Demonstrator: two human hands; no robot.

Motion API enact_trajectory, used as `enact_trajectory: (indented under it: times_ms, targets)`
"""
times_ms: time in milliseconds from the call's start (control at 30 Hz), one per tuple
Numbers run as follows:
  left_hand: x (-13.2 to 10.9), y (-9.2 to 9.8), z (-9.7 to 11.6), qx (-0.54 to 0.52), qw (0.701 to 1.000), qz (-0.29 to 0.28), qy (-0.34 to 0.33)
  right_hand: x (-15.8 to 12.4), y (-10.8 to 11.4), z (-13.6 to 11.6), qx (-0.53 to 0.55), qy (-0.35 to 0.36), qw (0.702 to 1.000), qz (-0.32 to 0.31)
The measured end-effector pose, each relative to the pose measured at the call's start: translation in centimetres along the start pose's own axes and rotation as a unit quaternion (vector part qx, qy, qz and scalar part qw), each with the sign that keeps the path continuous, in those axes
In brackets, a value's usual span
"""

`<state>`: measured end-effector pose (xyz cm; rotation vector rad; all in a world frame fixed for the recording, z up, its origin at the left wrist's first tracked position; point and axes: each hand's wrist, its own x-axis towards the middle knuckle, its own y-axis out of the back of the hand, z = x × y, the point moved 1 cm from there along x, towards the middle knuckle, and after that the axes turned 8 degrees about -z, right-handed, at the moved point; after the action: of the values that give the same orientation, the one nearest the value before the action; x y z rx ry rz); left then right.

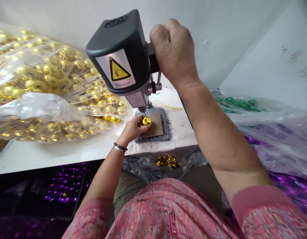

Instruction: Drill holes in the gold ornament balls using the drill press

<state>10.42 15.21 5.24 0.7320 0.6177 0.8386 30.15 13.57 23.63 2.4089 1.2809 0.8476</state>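
Observation:
On the table stands a small bench drill press (118,49) with a black head and a yellow warning label. My right hand (174,49) is closed in a fist beside that head, around the feed lever (159,77), whose metal rod runs up under the fist. Below the chuck, my left hand (133,128) grips a shiny gold faceted ball (146,121) between thumb and fingers. The ball is over a brown board (157,127) on the grey drill base (166,127), with the drill tip just above or touching it; I cannot tell which.
Clear plastic bags of gold balls (48,79) fill the left of the white table (93,152). Gold pieces (168,161) lie in plastic at my lap. Purple balls (66,182) sit in a dark container lower left. Bags with green balls (239,103) and purple ones (292,186) stand right.

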Motion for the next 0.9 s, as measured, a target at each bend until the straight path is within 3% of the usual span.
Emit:
enact_trajectory:
  times_ms: [133,333,500,667,800,900]
  targets:
    - [1.0,-0.1,0.2,0.011,1.0,-0.013,-0.019,0.0,0.0,0.0,0.008,0.005,1.0,0.002]
    - [1.6,-1.2,-0.2,-0.107,0.993,-0.034,-0.033,-0.1,0.2,0.0,0.006,0.005,1.0,-0.001]
    - [1.4,-1.9,-0.7,-0.132,0.991,-0.027,-0.012,-0.9,0.4,-0.1,0.028,0.015,0.999,0.005]
    - [1.6,-2.5,-1.4,-0.12,0.992,-0.008,-0.029,-3.2,0.9,0.8,0.034,0.081,0.996,0.015]
    - [1.9,-2.8,-1.8,-0.132,0.991,-0.011,-0.035,-6.0,1.3,2.5,0.019,0.182,0.983,0.023]
    - [1.9,-3.0,-1.8,-0.138,0.99,-0.008,-0.041,-8.0,1.2,4.2,-0.021,0.218,0.976,0.014]
